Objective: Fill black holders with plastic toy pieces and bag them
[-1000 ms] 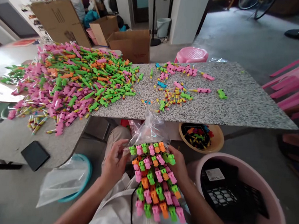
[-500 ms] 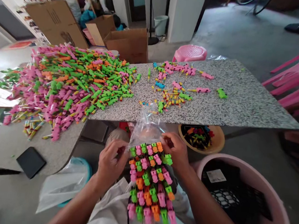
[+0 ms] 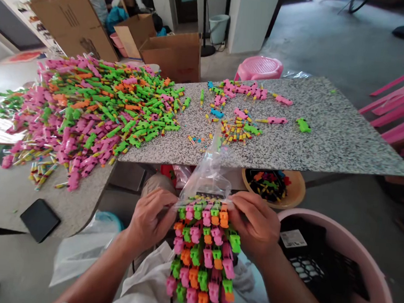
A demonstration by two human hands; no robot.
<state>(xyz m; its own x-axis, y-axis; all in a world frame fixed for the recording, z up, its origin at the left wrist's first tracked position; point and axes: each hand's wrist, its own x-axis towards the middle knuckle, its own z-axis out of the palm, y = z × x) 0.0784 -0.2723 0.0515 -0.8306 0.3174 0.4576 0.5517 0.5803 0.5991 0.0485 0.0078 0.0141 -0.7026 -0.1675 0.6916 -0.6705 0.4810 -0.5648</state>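
Observation:
My left hand [image 3: 152,215] and my right hand [image 3: 254,222] pinch the two sides of a clear plastic bag [image 3: 209,173] at its mouth. The bag's far end stands up in front of the table edge. Rows of small pink, green and orange toy figures [image 3: 203,255] rest on my lap, upright and packed close together. Their far end lies at the bag's mouth, between my hands. What holds the rows together is mostly hidden under the toys.
A large heap of similar toys [image 3: 96,109] covers the left of the speckled table [image 3: 348,136]. Loose toys and yellow sticks [image 3: 237,131] lie mid-table. A black device [image 3: 40,220] sits at left. Below right stand a pink tub [image 3: 384,285] and a tan basin [image 3: 299,190].
The bag's mouth has been drawn wider and over the far end of the toy rows. My right hand has shifted outward and lower, and the bag's tip has moved up and right.

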